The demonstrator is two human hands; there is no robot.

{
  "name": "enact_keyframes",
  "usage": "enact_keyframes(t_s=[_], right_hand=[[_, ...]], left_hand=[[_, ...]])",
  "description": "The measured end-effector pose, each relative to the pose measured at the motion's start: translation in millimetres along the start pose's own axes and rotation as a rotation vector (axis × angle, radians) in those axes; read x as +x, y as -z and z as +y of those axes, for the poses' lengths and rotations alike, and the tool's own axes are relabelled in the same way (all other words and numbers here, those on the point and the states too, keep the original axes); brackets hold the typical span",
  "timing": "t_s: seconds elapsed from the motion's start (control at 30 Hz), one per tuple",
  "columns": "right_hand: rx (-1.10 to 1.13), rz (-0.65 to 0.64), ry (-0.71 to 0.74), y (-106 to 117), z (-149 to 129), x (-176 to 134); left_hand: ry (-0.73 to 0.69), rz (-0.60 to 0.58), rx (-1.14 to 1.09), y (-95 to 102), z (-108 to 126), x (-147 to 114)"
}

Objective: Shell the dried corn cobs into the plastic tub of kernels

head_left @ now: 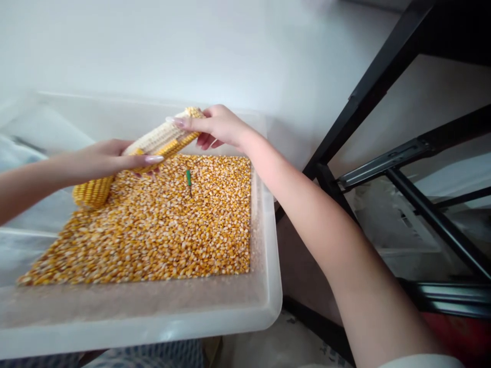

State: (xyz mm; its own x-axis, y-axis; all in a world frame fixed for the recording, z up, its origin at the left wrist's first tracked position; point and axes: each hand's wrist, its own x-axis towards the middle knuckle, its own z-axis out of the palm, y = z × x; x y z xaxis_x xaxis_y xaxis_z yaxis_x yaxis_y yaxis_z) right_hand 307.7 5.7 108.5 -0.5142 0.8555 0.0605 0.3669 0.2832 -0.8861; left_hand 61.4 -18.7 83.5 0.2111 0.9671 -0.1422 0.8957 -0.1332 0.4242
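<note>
Between my two hands is a corn cob (159, 137), held tilted above a plastic bin. Its upper side is bare and pale, while yellow kernels still line the lower side and the tip. My left hand (115, 157) grips the lower left end, thumb on top. At the upper right end, my right hand (215, 127) pinches the cob with its thumb on the bare part. Loose corn kernels (161, 230) cover the bin's floor below. A small tool with a green handle (188, 177) and thin shaft sticks up from them. Another corn cob (92, 193), full of kernels, lies under my left wrist.
The translucent bin (274, 286) has a raised rim around the kernels. Behind it rises a white wall (153, 46). A black metal frame (356, 112) with rails stands at the right, close to my right arm. Patterned cloth (169, 355) shows below the bin.
</note>
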Motion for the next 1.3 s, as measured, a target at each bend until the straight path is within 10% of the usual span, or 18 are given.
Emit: enact_keyframes(t_s=[0.6,0.93,1.3], right_hand=[[0.388,0.19,-0.161,-12.0,-5.5,-2.4],[0.868,0.176,-0.097,-57.8,-37.3,7.6],[0.818,0.499,0.028,-100.4,-51.5,26.8]], left_hand=[[-0.199,0.093,-0.087,1.8,34.6,-28.6],[-0.102,-0.52,-1.11,5.4,31.2,-34.8],[-0.279,-0.325,-0.91,12.3,16.2,-37.7]])
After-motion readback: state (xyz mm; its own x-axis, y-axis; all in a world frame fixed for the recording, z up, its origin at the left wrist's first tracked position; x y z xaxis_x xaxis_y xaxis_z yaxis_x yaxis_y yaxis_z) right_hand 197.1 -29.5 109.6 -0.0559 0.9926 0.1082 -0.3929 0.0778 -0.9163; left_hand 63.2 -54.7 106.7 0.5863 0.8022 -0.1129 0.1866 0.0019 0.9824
